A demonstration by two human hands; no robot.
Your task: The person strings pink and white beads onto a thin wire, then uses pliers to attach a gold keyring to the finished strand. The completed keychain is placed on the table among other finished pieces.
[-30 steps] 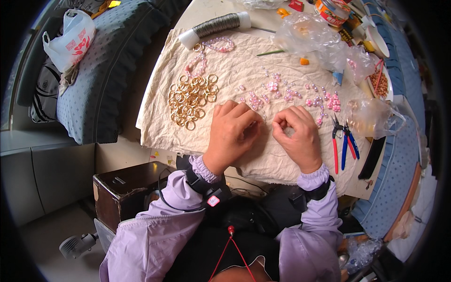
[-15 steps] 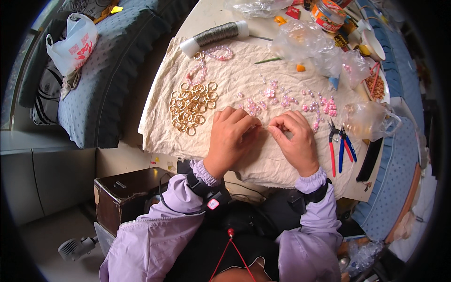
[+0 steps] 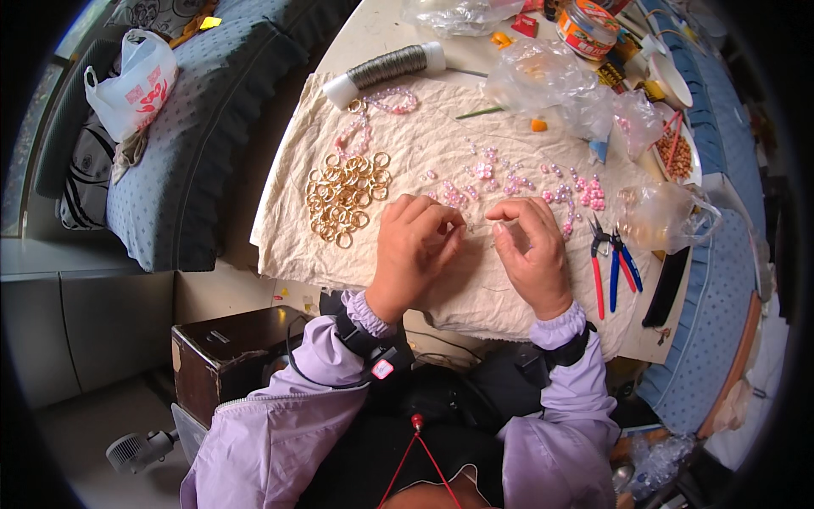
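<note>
Left hand [image 3: 415, 250]: curled, fingertips pinched together over the cloth [image 3: 398, 254]; what they grip is too small to make out, likely a bead or the end of a thin wire.
Right hand [image 3: 530, 250]: thumb and forefinger pinched likewise, just beside the left; a faint wire seems to run between the two hands.
Work spot: middle of the cloth on the counter [image 3: 373, 34], between the rings and the pliers.
Beads [image 3: 509, 178]: pink and pearly, scattered loose just beyond the fingertips, some touching each other.
Rings [image 3: 343, 195]: gold heap left of the left hand, near but apart from it.
Pliers [image 3: 615, 267]: red and blue pairs lying right of the right hand, near the cloth's edge.
Spool [image 3: 386, 66]: grey wire on a white core, at the cloth's far corner.
Bags [image 3: 560, 85]: clear plastic, crumpled at the far right, one beside the pliers.
Risk, dropped bead: a slip of either pinch could let the piece fall among the loose beads or roll off the near edge into the lap.
Risk, sweep: a wrist dragged across the wrinkled cloth could scatter beads or push rings off the left side.
Risk, wire: too hard a pull could kink it or let threaded pieces slide off.
</note>
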